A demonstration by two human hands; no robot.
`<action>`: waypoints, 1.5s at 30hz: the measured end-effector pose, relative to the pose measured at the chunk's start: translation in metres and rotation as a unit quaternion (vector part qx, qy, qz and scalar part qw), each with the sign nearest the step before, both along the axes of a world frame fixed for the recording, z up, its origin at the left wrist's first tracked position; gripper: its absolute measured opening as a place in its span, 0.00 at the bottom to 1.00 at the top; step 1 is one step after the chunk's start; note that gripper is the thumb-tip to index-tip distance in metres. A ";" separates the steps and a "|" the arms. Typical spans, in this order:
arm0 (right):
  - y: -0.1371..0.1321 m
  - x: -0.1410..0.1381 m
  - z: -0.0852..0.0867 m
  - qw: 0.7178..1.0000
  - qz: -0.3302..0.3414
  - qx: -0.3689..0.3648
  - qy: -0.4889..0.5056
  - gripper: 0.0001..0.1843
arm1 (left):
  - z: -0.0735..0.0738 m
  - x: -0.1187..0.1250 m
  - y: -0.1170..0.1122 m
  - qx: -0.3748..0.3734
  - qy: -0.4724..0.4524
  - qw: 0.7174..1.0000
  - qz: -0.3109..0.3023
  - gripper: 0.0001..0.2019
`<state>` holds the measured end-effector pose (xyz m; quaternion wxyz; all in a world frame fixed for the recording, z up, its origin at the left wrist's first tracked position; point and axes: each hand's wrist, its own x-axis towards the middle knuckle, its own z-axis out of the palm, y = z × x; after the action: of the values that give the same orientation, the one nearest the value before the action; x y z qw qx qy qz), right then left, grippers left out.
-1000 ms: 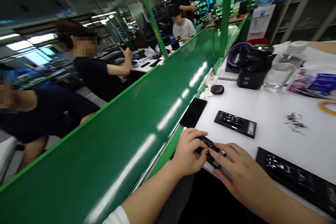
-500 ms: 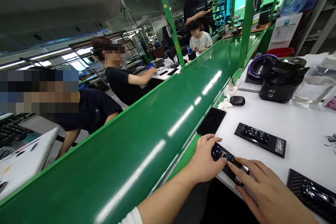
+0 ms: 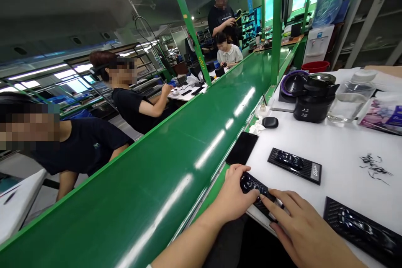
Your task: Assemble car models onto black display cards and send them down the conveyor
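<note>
At the near edge of the white table, a black plaque (image 3: 249,181) with a glossy, car-shaped raised piece lies between my hands. My left hand (image 3: 234,194) grips its far end, fingers over the side and thumb on top. On its near end rests my right hand (image 3: 298,217), the index fingertip close to the left thumb and the other fingers along the edge; these fingers partly cover the plaque. A similar plaque (image 3: 295,165) with a silver script label lies beyond. Another carbon-patterned plaque (image 3: 361,228) is at the right.
Left of the white table (image 3: 339,146) runs a green conveyor belt (image 3: 176,163). A black phone (image 3: 242,148), a black mouse (image 3: 270,122), a black device (image 3: 314,102), a clear water jug (image 3: 348,100) and dark scraps (image 3: 373,167) are around. Several co-workers are across the belt.
The view has turned a little to the right, so everything sits further left. Both hands keep the same hold on the plaque. A seated co-worker across the belt has raised their hands.
</note>
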<state>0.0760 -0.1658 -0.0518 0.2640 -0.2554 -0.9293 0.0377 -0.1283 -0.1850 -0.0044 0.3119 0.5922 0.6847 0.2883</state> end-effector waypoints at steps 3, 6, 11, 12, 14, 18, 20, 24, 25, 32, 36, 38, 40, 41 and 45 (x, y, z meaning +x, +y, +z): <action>-0.004 0.000 0.012 0.998 -0.010 -0.059 -0.009 0.27 | -0.001 -0.002 0.003 0.019 0.008 1.000 -0.003 0.26; -0.004 0.002 0.023 0.995 -0.011 -0.101 -0.017 0.28 | -0.005 -0.004 0.008 0.020 0.015 1.000 -0.004 0.25; -0.001 0.005 0.029 0.990 -0.019 -0.141 -0.016 0.28 | -0.010 -0.004 0.013 0.014 0.020 1.000 0.001 0.24; -0.001 0.006 0.029 0.990 -0.020 -0.141 -0.017 0.28 | -0.010 -0.003 0.013 0.012 0.020 1.000 -0.001 0.24; -0.001 0.006 0.029 0.991 -0.017 -0.133 -0.023 0.28 | -0.009 -0.002 0.013 0.011 0.019 1.000 -0.001 0.24; -0.002 0.004 0.029 0.993 -0.012 -0.107 -0.038 0.28 | -0.010 -0.002 0.012 0.007 0.022 1.000 -0.003 0.23; -0.004 0.003 0.027 0.995 -0.015 -0.086 -0.043 0.28 | -0.010 0.000 0.011 0.017 0.030 0.999 -0.004 0.23; -0.005 0.002 0.019 0.998 -0.019 -0.049 -0.035 0.27 | -0.011 0.004 0.008 0.034 0.042 0.999 0.001 0.22; -0.005 0.002 0.017 0.998 -0.018 -0.044 -0.031 0.27 | -0.011 0.004 0.007 0.032 0.041 0.999 0.001 0.23; -0.008 -0.002 0.018 0.998 -0.027 -0.019 -0.061 0.27 | -0.011 0.003 0.006 0.042 0.024 0.999 0.000 0.22; -0.012 -0.006 0.021 0.994 -0.049 -0.029 -0.091 0.29 | -0.012 0.004 0.006 0.050 0.018 0.999 0.005 0.21; -0.010 -0.007 0.023 0.994 -0.055 -0.030 -0.086 0.29 | -0.013 0.005 0.006 0.051 0.018 0.998 0.009 0.21; -0.006 -0.007 0.025 0.995 -0.050 -0.041 -0.073 0.28 | -0.013 0.005 0.006 0.048 0.020 0.999 0.016 0.21; -0.004 -0.007 0.027 0.995 -0.045 -0.050 -0.069 0.27 | -0.013 0.005 0.006 0.047 0.022 0.999 0.018 0.21; 0.002 -0.004 0.033 0.994 -0.018 -0.057 -0.086 0.27 | -0.014 0.004 0.006 0.052 0.023 0.998 0.012 0.20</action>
<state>0.0722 -0.1635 -0.0193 0.1687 -0.2894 -0.9401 0.0640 -0.1246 -0.1794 -0.0187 0.2615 0.6058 0.6827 0.3138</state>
